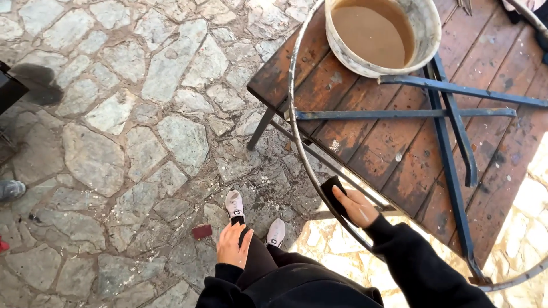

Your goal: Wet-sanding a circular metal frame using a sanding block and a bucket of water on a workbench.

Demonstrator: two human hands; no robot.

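Observation:
My right hand [355,206] presses a black pad [334,193] against the curved grey metal hoop [293,102] of a blue metal frame [451,165]. The frame lies flat on a worn brown wooden table [365,142]. My left hand [233,244] rests flat on my left thigh, fingers together, holding nothing. Both arms are in black sleeves. My two pale shoes [234,205] stand on the stone paving below.
A white bucket [425,25] of murky brown water stands on the table's far side. A small dark red block [201,231] lies on the stone paving [114,114]. Another person's grey shoe [10,189] shows at the left edge.

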